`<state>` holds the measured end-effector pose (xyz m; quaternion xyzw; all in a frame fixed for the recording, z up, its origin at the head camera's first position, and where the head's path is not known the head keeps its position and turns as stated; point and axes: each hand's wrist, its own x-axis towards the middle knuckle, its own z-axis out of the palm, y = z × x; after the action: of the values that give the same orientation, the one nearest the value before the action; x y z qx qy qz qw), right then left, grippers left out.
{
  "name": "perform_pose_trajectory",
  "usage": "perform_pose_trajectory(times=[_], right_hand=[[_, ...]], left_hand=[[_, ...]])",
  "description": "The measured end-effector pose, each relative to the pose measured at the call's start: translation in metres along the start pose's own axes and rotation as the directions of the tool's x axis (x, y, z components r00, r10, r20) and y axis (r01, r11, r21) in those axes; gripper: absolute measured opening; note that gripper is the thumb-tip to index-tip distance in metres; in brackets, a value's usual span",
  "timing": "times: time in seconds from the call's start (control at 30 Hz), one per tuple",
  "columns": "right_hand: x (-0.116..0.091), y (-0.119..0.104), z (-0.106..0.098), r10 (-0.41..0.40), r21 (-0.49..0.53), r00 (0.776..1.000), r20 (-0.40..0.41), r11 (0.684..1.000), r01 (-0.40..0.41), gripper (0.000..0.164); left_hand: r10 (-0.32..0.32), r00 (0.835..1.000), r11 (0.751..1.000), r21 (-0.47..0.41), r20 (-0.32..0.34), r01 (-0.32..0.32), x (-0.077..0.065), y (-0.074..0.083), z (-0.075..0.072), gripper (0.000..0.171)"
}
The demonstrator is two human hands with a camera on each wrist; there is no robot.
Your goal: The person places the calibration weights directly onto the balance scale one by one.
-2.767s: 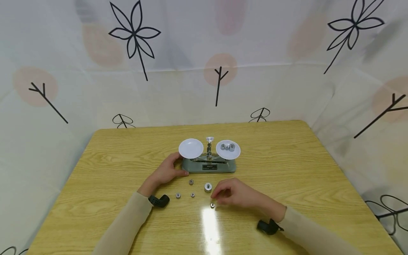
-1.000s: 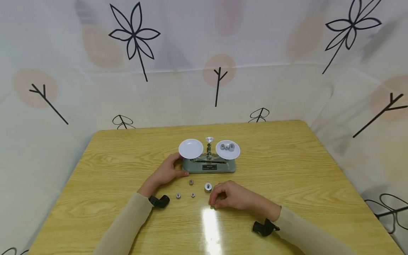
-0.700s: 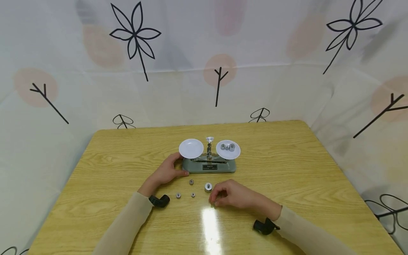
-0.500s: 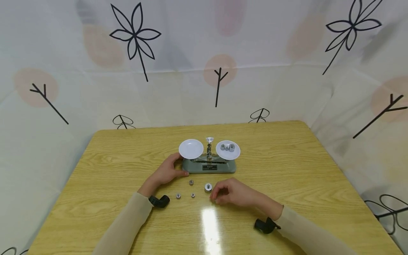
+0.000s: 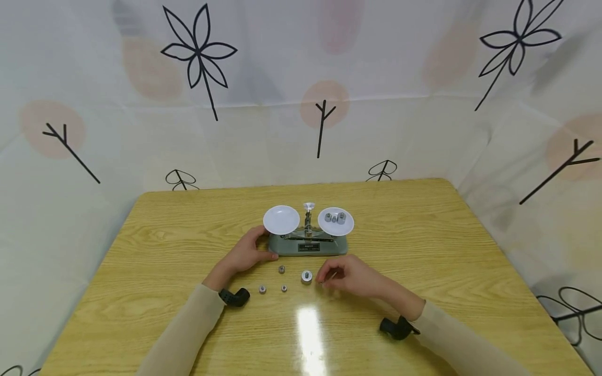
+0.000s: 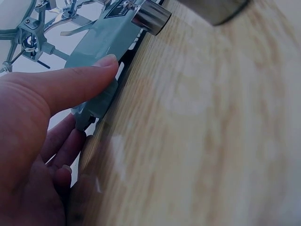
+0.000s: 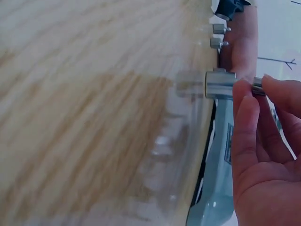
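A balance scale with a grey-green base (image 5: 284,247) stands on the table. My left hand (image 5: 246,254) holds the left end of the base, its thumb (image 6: 89,80) along the front and the other fingers behind. Between thumb and fingertips, my right hand (image 5: 350,275) pinches a small metal weight (image 7: 257,86), lifted above the tabletop. The largest weight (image 5: 307,277) stands upright just left of that hand. Three metal weights sit in the scale's right pan (image 5: 336,230), while the left pan (image 5: 281,219) is bare.
Left of the largest weight stand three smaller weights, one nearest the base (image 5: 281,269), one at the left (image 5: 262,289) and one between (image 5: 284,288). The wooden table (image 5: 188,214) meets a patterned cloth (image 5: 263,146) behind.
My right hand has closed on the small weight that stood at the front, lifted it, and moved away toward the scale. My left hand has stayed on the base.
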<state>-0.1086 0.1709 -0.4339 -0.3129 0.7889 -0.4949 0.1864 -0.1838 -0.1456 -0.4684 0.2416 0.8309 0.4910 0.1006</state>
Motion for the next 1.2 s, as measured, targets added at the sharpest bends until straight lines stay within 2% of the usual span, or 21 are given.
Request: perform_pose_trajectory(times=[0.33,0.57,0.77,0.87,1.03,1.1,1.2], right_hand=[[-0.004,-0.005,-0.012,0.007,0.016,0.998,-0.055,1.000,-0.006,0.011],[-0.006,-0.010,-0.022,-0.017,0.027,0.997,-0.078,0.999,0.019,0.012],[-0.006,-0.015,-0.031,-0.022,-0.016,0.995,-0.099,1.000,0.021,0.012],[-0.006,-0.018,-0.037,-0.022,-0.026,0.994,-0.110,0.999,0.019,0.011],[-0.005,-0.025,-0.047,-0.024,-0.048,0.992,-0.122,0.999,0.018,0.009],[-0.005,-0.027,-0.050,-0.025,-0.064,0.992,-0.127,0.998,0.017,0.009],[-0.005,-0.029,-0.056,-0.026,-0.080,0.991,-0.129,0.997,0.016,0.009]], left_hand=[[0.010,1.000,1.000,-0.003,0.006,-0.010,0.000,0.001,0.000,0.061],[0.023,1.000,1.000,-0.003,0.004,-0.023,-0.001,0.001,0.000,0.062],[0.034,0.999,0.999,-0.015,-0.002,-0.034,0.000,0.002,0.001,0.062],[0.032,0.999,0.999,-0.022,-0.003,-0.032,-0.002,0.008,0.001,0.062],[0.047,0.999,0.999,-0.027,0.005,-0.047,-0.007,0.029,-0.003,0.059],[0.053,0.999,0.998,-0.022,-0.004,-0.053,-0.007,0.028,-0.002,0.059],[0.056,0.998,0.998,-0.006,-0.019,-0.056,-0.004,0.016,0.001,0.060]])
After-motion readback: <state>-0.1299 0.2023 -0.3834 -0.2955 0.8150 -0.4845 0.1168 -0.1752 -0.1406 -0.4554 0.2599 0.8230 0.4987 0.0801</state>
